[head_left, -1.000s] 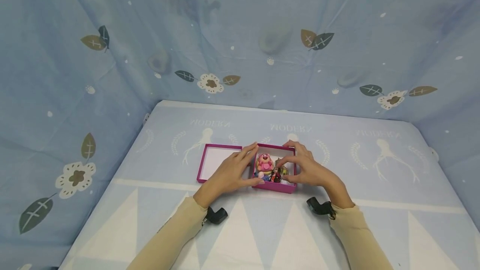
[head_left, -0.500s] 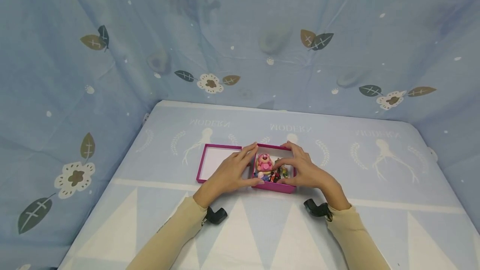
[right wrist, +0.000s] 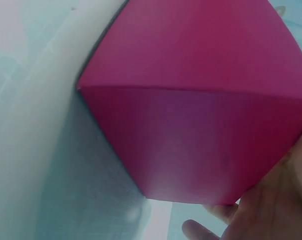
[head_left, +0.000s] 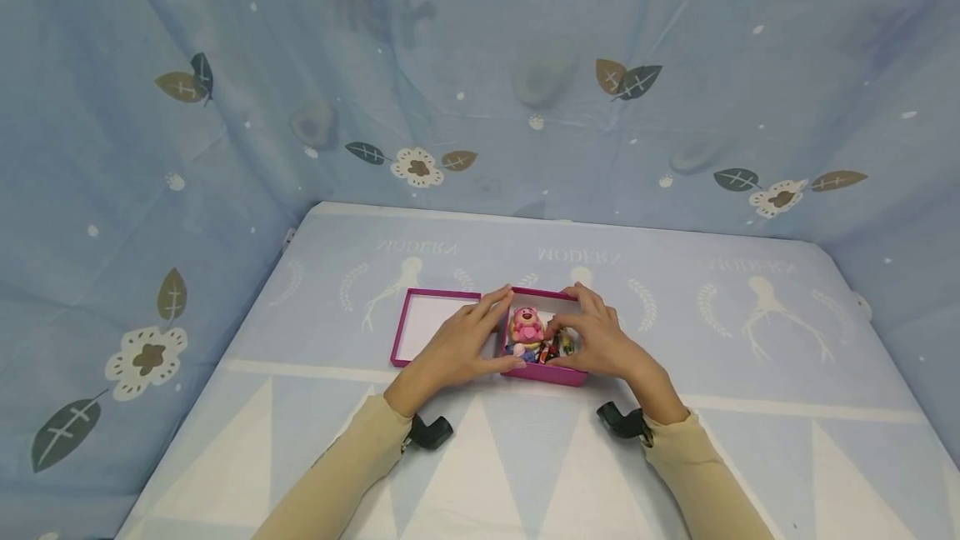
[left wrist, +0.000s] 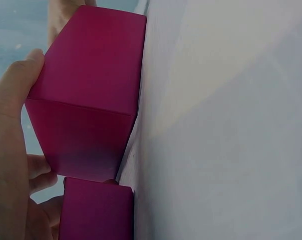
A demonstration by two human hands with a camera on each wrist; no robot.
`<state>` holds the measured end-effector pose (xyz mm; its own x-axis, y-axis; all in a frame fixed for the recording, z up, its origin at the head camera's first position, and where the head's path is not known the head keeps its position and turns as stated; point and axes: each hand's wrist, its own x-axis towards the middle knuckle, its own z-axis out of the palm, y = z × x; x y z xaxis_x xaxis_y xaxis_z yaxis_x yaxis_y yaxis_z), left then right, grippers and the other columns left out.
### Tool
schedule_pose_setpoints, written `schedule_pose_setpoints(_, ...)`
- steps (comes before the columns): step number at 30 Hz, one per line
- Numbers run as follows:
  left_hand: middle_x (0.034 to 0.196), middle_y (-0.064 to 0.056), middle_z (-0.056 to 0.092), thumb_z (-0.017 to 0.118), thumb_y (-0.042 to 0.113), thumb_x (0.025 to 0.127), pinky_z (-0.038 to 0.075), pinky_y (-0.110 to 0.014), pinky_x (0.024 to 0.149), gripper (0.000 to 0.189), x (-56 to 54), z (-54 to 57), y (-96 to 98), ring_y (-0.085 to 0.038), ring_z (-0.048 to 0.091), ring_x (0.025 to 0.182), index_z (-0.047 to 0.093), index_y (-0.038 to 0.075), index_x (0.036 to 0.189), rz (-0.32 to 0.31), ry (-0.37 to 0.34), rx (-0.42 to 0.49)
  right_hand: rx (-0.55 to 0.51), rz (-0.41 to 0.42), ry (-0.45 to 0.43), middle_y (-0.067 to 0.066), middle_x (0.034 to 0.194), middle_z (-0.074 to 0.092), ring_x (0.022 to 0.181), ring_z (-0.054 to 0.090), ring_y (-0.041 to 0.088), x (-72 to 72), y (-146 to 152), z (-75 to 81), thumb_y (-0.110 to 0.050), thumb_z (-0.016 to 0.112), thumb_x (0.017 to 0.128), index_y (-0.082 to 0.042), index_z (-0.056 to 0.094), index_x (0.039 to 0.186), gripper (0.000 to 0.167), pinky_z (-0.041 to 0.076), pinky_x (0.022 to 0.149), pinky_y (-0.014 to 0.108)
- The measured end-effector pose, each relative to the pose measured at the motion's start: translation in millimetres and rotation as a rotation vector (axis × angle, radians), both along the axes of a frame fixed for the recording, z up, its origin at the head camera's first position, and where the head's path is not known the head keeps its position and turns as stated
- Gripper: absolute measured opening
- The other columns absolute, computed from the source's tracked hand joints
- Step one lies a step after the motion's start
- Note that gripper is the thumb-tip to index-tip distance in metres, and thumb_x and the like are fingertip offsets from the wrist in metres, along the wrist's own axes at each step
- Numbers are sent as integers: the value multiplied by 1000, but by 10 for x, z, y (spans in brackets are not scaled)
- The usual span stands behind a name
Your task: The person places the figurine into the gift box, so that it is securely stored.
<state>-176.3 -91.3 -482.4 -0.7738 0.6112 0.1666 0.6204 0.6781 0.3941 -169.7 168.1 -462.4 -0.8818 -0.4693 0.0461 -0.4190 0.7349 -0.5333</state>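
Note:
A pink lidless box (head_left: 547, 374) stands on the table with several small toys in it. The biggest is a pink bear figurine (head_left: 527, 327) at its left; a red and black figure (head_left: 550, 351) and a yellow-green one (head_left: 567, 345) lie to its right. My left hand (head_left: 459, 346) grips the box's left side, thumb at the near corner, fingertips at the far one. My right hand (head_left: 600, 338) spans the right side, its index finger reaching in over the small figures and its thumb at the near rim. In the right wrist view its other fingers (right wrist: 226, 212) wrap past the far corner.
A shallow pink-rimmed lid (head_left: 399, 332) with a white inside lies just left of the box, partly behind my left hand. A patterned cloth covers the table (head_left: 675, 457), and blue printed fabric (head_left: 525, 65) hangs behind it.
My right hand has shifted left over the box, its thumb and index finger now nearer the bear. The left hand and the box stay nearly in place.

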Motion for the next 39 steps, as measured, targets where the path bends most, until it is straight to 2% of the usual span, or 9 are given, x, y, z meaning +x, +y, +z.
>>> schedule_pose_setpoints(5, 164, 3, 20, 60, 66, 85, 39, -48, 111, 97, -5, -5, 0, -31, 45, 136, 22, 14, 157, -4, 2, -8, -1, 7, -30, 24, 151, 31, 146, 10, 47, -4, 17, 7, -25, 89, 69, -23, 68, 91, 30, 23, 102, 70)
schedule_pose_setpoints(12, 164, 2, 20, 61, 65, 85, 38, -48, 111, 97, -8, -1, 12, -31, 45, 136, 21, 14, 157, -16, 15, -4, -48, 60, -79, 22, 153, 28, 147, 7, 46, -35, 120, 9, -21, 87, 71, -25, 71, 94, 28, 19, 101, 79)
schedule_pose_setpoints(18, 164, 1, 20, 61, 65, 85, 38, -48, 112, 97, -11, 13, 26, -31, 44, 137, 21, 13, 157, -22, 19, 0, -70, 110, -111, 18, 157, 23, 148, 3, 46, -45, 170, 26, -19, 84, 74, -25, 72, 95, 25, 17, 103, 77)
schedule_pose_setpoints(25, 164, 1, 21, 61, 65, 85, 38, -48, 111, 97, -11, 25, 35, -31, 44, 137, 22, 12, 157, -26, 20, 0, -68, 112, -123, 18, 157, 23, 148, 4, 46, -36, 178, 52, -19, 83, 74, -23, 72, 98, 26, 17, 104, 75)
schedule_pose_setpoints(34, 163, 1, 22, 62, 64, 85, 39, -48, 111, 97, -6, 24, 40, -31, 45, 136, 24, 11, 156, -18, 22, 3, -93, 144, -124, 18, 159, 19, 146, 10, 48, -39, 232, 44, -21, 80, 77, -19, 67, 117, 42, 17, 104, 78)
schedule_pose_setpoints(39, 163, -1, 23, 64, 61, 85, 40, -48, 110, 96, -2, 13, 20, -32, 47, 134, 24, 10, 156, -15, 32, 8, -100, 181, -105, 18, 160, 17, 146, 11, 48, -56, 234, 29, -23, 79, 79, -17, 66, 123, 46, 18, 102, 80)
